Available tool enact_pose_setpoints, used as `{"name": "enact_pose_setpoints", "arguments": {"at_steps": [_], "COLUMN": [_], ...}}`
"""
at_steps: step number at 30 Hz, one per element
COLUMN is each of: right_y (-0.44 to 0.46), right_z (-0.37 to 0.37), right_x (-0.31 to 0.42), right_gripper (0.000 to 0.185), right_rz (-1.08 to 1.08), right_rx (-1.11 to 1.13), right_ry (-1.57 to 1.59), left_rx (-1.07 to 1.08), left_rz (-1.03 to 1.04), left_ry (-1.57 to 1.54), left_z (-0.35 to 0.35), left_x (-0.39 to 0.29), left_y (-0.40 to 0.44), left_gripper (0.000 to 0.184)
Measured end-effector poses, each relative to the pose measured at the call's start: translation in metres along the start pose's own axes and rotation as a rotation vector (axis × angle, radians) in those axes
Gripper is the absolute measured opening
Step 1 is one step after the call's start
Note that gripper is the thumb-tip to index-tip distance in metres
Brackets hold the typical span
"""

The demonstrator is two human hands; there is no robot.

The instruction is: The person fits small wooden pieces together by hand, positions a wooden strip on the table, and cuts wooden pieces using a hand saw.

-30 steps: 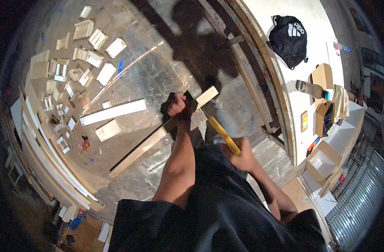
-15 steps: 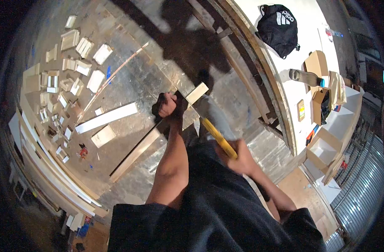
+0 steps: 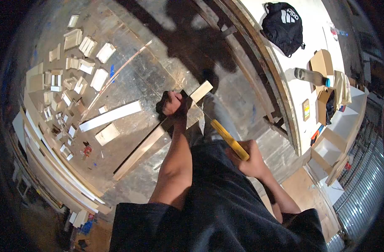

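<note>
A long, narrow wooden board (image 3: 142, 150) runs diagonally under my left hand (image 3: 172, 105), which is closed around it near its upper end. Past the hand, the board's pale end (image 3: 201, 90) sticks out. My right hand (image 3: 248, 160) grips the yellow handle of a handsaw (image 3: 229, 139). Its thin, dark blade lies across the board just beyond my left fingers. How deep the blade sits in the wood is too small to tell. The left fingertips are partly in shadow.
Many small wooden blocks (image 3: 88, 46) lie on the floor at left, near a white board (image 3: 111, 116) and a short plank (image 3: 107, 134). Long boards (image 3: 62, 168) are stacked at lower left. To the right, a white table (image 3: 290, 71) carries a black bag (image 3: 283, 28) and a bottle (image 3: 310, 77).
The saw and my right hand have shifted slightly down and to the right, away from the board. My left hand keeps its hold on the board. The whole view has shifted a little.
</note>
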State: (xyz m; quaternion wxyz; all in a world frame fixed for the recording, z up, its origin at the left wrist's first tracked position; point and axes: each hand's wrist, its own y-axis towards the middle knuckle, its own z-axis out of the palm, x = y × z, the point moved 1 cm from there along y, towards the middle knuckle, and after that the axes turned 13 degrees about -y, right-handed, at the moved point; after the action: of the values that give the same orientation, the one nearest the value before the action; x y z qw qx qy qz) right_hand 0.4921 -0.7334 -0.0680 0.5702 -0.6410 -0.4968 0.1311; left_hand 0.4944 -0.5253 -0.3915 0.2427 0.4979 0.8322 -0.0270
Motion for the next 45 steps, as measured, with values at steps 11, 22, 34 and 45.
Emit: {"name": "enact_pose_setpoints", "arguments": {"at_steps": [11, 22, 34, 45], "right_y": [0.005, 0.030, 0.018, 0.007], "right_z": [0.015, 0.026, 0.004, 0.010], "right_x": [-0.019, -0.019, -0.022, -0.015], "right_gripper": [0.039, 0.030, 0.051, 0.043], "right_rz": [-0.085, -0.173, -0.027, -0.083], "right_rx": [-0.095, -0.141, -0.208, -0.036], "right_ry": [0.071, 0.006, -0.054, 0.072], "left_rx": [-0.079, 0.007, 0.030, -0.104], "left_rz": [-0.007, -0.052, -0.039, 0.048], "left_ry": [0.134, -0.013, 0.042, 0.034], "left_z": [0.013, 0.009, -0.008, 0.004], "left_x": [0.005, 0.009, -0.009, 0.000], "left_y": [-0.001, -0.004, 0.010, 0.004], "left_gripper": [0.017, 0.019, 0.015, 0.020]}}
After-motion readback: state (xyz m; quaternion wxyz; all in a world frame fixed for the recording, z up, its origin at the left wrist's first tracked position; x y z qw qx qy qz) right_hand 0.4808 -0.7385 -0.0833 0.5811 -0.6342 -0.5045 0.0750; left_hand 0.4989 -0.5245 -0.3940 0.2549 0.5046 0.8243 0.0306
